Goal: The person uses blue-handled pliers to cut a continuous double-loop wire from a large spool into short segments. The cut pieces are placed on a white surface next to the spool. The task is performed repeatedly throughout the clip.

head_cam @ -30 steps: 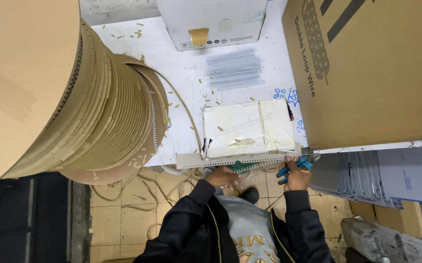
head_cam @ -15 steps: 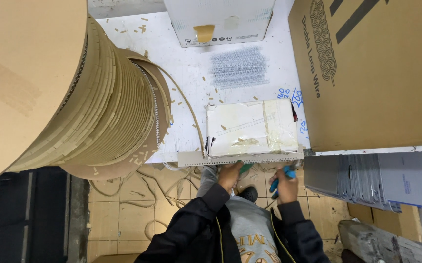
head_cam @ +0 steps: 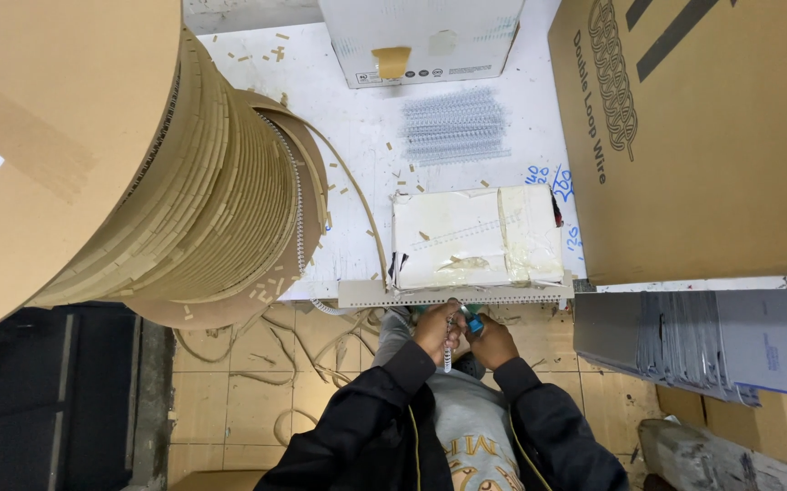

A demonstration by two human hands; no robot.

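Left-hand fingers [head_cam: 449, 325] are curled shut round a short white wire comb [head_cam: 448, 357]. Right-hand fingers [head_cam: 482, 335] are closed on a blue tool [head_cam: 473, 322]; I can't see whether its tip is open or biting. The left hand [head_cam: 434, 333] and right hand [head_cam: 495, 343] touch, knuckle to knuckle, just below the bench [head_cam: 357, 173] edge and above the person's chest.

The comb hangs out of the left fist. Its long axis runs from the bench edge towards the body, with the free end pointing down at the grey shirt. The upper end is hidden between the hands.

My read is that the comb is being trimmed or nipped at its top end, with the tool meeting it right where the fist holds it. From here, any next move calls for a steady left grip and the tool square across the wire, since the piece is thin and the contact point is covered.

Just above the hands a pale perforated strip [head_cam: 452, 295] lies along the bench edge, with a taped white block [head_cam: 475, 238] behind it. Further back lie a bundle of combs [head_cam: 455, 125] and a white carton [head_cam: 421, 36]. A huge spool [head_cam: 139, 182] wound with brown paper fills the left, and a brown carton [head_cam: 702, 136] fills the right. Grey sheets [head_cam: 684, 341] are stacked below the brown carton. Paper offcuts litter the tiled floor [head_cam: 230, 400].
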